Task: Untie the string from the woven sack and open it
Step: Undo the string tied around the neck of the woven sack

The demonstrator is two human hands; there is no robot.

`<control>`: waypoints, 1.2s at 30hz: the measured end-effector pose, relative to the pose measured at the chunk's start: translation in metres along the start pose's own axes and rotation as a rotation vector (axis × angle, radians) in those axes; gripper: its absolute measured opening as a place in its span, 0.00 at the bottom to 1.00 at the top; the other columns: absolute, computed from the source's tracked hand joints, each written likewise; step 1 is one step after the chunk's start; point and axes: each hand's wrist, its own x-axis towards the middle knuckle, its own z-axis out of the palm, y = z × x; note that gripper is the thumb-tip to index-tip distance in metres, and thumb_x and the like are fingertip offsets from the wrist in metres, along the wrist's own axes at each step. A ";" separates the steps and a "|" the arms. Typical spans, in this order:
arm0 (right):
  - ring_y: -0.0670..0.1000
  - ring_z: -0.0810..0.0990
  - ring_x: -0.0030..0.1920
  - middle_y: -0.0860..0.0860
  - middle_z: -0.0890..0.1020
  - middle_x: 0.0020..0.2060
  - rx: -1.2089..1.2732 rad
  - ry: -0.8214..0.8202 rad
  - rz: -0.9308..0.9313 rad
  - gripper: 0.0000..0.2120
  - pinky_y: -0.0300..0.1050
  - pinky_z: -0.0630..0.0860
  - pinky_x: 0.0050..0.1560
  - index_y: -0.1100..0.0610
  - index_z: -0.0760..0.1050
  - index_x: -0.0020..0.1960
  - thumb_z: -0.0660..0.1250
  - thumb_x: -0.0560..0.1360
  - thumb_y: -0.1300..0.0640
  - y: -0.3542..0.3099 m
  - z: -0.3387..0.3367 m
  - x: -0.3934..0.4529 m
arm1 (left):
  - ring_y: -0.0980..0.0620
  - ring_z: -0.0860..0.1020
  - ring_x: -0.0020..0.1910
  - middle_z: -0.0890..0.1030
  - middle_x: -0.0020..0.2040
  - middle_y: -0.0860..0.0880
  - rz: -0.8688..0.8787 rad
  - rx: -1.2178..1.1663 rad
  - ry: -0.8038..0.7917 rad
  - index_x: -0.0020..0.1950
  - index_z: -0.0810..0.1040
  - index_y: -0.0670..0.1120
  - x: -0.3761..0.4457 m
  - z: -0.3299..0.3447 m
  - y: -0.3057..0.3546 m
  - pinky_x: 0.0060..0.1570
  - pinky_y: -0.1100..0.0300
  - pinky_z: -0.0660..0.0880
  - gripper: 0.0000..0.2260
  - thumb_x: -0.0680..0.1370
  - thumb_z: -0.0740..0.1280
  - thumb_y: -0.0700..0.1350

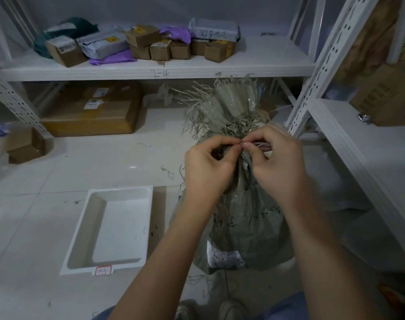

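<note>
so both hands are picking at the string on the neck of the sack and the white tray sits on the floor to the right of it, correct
Not quite. The head view shows the white tray on the floor to the left of the woven sack, not the right. The rest holds: the left hand and right hand are both pinching the string at its neck.

The woven sack (240, 204) stood upright on the floor (46, 192) at the centre, just ahead of the person's shoes (229, 308). At its tied neck the left hand (208, 167) sat at nine o'clock and the right hand (280, 167) at three o'clock, fingertips meeting at the string (261, 144). A tray (76, 255) lay on the floor at eight o'clock of the sack. A shelf (266, 63) ran behind at twelve o'clock, parcels (141, 42) on it, a large box (90, 112) beneath. Another rack (358, 146) stood at three o'clock.
</note>
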 end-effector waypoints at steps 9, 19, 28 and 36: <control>0.44 0.76 0.43 0.46 0.77 0.38 0.052 -0.010 0.012 0.03 0.32 0.73 0.43 0.60 0.80 0.43 0.68 0.71 0.64 -0.003 -0.003 0.000 | 0.63 0.80 0.37 0.82 0.36 0.55 -0.006 -0.096 -0.016 0.37 0.81 0.52 0.003 -0.002 0.004 0.42 0.71 0.75 0.10 0.71 0.72 0.36; 0.38 0.76 0.43 0.41 0.76 0.39 0.138 -0.061 0.023 0.04 0.26 0.72 0.44 0.58 0.82 0.45 0.70 0.70 0.63 0.002 -0.007 -0.001 | 0.61 0.80 0.37 0.82 0.37 0.54 0.062 -0.059 -0.064 0.38 0.81 0.52 0.003 -0.006 0.001 0.41 0.70 0.75 0.10 0.71 0.72 0.37; 0.44 0.76 0.43 0.47 0.76 0.41 0.144 0.003 -0.040 0.02 0.32 0.73 0.44 0.61 0.79 0.43 0.68 0.71 0.64 -0.003 -0.008 -0.002 | 0.62 0.81 0.36 0.83 0.32 0.58 0.038 -0.203 -0.065 0.37 0.81 0.49 0.004 -0.007 0.004 0.41 0.70 0.75 0.10 0.71 0.72 0.34; 0.45 0.76 0.43 0.47 0.76 0.40 0.131 0.014 -0.048 0.02 0.38 0.75 0.44 0.61 0.79 0.43 0.68 0.72 0.64 -0.002 -0.008 -0.002 | 0.57 0.80 0.37 0.83 0.35 0.53 -0.132 -0.320 -0.122 0.38 0.81 0.49 0.005 -0.008 0.003 0.39 0.64 0.75 0.08 0.72 0.71 0.36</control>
